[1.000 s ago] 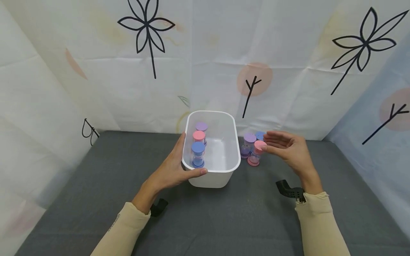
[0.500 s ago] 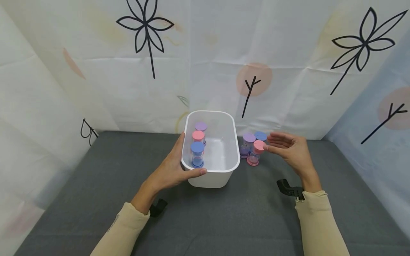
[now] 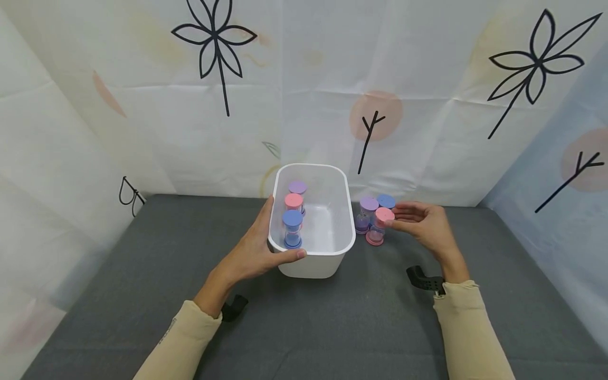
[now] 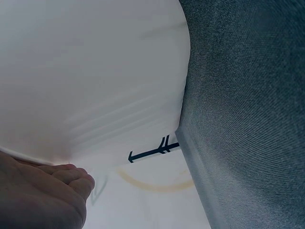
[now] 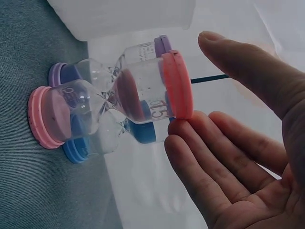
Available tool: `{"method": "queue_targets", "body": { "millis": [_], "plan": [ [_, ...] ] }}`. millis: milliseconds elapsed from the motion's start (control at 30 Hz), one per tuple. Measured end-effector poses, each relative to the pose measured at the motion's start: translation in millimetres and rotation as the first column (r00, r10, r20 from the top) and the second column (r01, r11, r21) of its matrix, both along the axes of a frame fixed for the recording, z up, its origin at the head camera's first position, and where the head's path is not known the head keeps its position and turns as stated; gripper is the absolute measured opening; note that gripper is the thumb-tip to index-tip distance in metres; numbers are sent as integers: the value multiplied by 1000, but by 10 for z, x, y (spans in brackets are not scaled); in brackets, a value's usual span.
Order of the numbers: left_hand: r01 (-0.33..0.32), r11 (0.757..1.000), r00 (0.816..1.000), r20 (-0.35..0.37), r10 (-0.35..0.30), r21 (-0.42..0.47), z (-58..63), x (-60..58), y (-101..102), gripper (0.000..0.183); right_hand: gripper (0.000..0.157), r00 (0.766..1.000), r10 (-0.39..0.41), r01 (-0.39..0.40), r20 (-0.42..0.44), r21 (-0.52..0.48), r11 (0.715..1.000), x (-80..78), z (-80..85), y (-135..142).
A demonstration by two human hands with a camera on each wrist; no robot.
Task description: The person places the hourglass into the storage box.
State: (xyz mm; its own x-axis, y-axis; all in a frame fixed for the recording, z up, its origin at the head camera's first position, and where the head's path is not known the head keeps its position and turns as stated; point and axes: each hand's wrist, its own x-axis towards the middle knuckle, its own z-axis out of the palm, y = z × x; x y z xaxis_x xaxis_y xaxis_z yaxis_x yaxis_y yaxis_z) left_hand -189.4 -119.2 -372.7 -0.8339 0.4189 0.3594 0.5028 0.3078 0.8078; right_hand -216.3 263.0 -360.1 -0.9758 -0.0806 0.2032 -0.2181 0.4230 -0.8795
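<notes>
Far left, my left grip (image 3: pixel 252 248) holds the white bin (image 3: pixel 330 232) by its near-left corner, thumb over the near rim, fingers along the outer wall. Inside, lined up along the left wall, near to far: a short blue timer (image 3: pixel 292 232), a rose timer (image 3: pixel 293 201), a lilac timer (image 3: pixel 297 187). Right of the bin, on the grey desk (image 3: pixel 332 327), three hourglasses upright, close together: purple hourglass (image 3: pixel 364 217) leftmost, pink hourglass (image 3: pixel 378 230) in front, blue hourglass (image 3: pixel 387 201) behind. Far right, my right grip (image 3: pixel 425 224) is spread about the pink top, thumb apart from the long fingers; fingertip contact I can't tell.
</notes>
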Motion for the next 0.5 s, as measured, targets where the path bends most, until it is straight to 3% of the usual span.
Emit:
{"method": "queue_targets", "body": {
  "millis": [267,500],
  "plan": [
    [-6,1000,1000,9,6,-2,13,3,-1,125,58,997,-78,77,14,63,995,-41,-61,-74],
    [-16,1000,1000,18,17,-13,7,-6,-3,125,59,996,-85,81,34,90,993,-69,-124,-120]
  ]
}}
